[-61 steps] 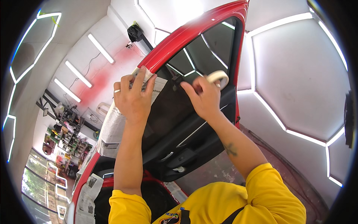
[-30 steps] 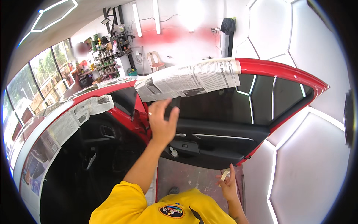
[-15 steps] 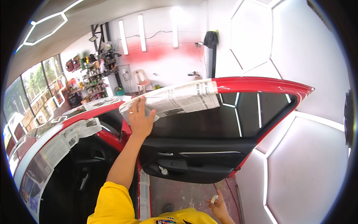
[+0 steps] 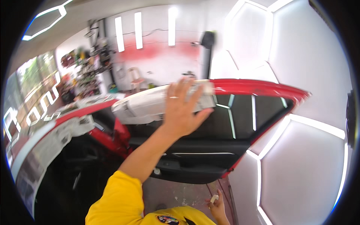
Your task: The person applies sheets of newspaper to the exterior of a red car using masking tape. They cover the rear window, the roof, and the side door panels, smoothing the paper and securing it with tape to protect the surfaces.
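Observation:
A sheet of newspaper (image 4: 140,107) is folded over the top edge of the opened red car door (image 4: 255,87). My left hand (image 4: 183,110) lies on the paper toward its right end, palm down and fingers spread, slightly smeared by motion. Below it is the dark window glass (image 4: 240,120) of the door. Low in the picture, my right hand (image 4: 218,210) grips a small pale roll of tape (image 4: 214,198) between thumb and fingers, held apart from the door.
More newspaper (image 4: 56,144) lines the car body's door opening at the left. The black door panel (image 4: 195,159) carries a pale item in its pull pocket. Behind stand cluttered shelves (image 4: 88,75) and a plastic chair (image 4: 135,78). A white wall (image 4: 303,165) with light strips rises at the right.
My left hand has slid right along the newspaper, from its left part toward its right end. The right hand keeps the tape roll in nearly the same place. The view has shifted slightly.

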Demonstrator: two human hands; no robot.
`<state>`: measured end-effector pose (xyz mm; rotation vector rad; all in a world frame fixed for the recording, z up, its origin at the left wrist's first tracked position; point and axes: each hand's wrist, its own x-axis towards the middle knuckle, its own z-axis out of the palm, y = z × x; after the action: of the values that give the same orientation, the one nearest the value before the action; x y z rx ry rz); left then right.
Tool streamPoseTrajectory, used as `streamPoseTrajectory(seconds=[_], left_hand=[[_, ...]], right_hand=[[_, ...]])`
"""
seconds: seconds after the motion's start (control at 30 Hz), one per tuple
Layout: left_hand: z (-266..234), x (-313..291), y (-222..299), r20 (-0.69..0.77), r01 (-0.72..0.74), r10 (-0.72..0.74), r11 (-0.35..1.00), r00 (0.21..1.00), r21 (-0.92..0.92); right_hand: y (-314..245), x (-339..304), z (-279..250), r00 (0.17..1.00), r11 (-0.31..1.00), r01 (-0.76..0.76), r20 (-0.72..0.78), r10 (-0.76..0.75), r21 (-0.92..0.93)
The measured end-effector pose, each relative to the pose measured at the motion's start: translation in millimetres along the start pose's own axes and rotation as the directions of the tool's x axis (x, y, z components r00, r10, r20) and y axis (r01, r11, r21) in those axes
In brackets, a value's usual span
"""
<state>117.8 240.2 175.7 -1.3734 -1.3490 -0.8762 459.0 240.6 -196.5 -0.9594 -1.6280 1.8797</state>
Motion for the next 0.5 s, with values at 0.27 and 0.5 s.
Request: streamPoseTrajectory(seconds=[0.27,0.5], left_hand=[[-5,-43,-65,-0.043,0.304,-0.302,0.948,0.952,0.093],[-46,-123,-179,-0.031,0.332,-0.332,0.925,0.943,0.185]], right_hand=[[32,-27,-30,0.999,0.998,-0.050,-0.007,0.050,-0.024],[59,24,-28,0.998,0.960,-0.021,0.044,0.034,-0.280]])
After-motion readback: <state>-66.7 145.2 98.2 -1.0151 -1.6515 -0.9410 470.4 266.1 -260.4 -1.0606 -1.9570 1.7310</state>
